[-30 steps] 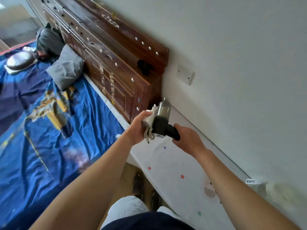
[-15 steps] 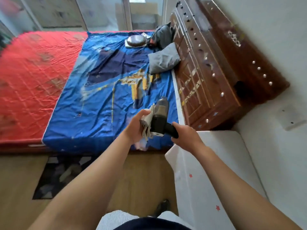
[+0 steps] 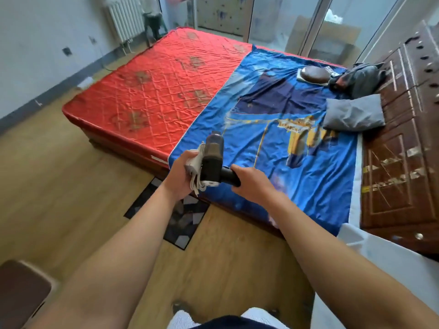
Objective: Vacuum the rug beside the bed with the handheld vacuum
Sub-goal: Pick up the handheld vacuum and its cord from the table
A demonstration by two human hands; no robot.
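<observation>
A big bed (image 3: 154, 96) is seen, half covered by a blue sheet (image 3: 273, 143). A wooden floor (image 3: 59, 186) is spread around it. A small dark rug (image 3: 180, 224) is laid on the floor just beside the bed and is partly hidden by the left arm. A grey pillow (image 3: 354, 113) is set on the sheet. The handheld vacuum (image 3: 212, 162) is held up in the air over the bed's edge. Its black handle is gripped by the right hand (image 3: 251, 180). A bundle of white cord (image 3: 196, 169) is held against its side by the left hand (image 3: 180, 172).
</observation>
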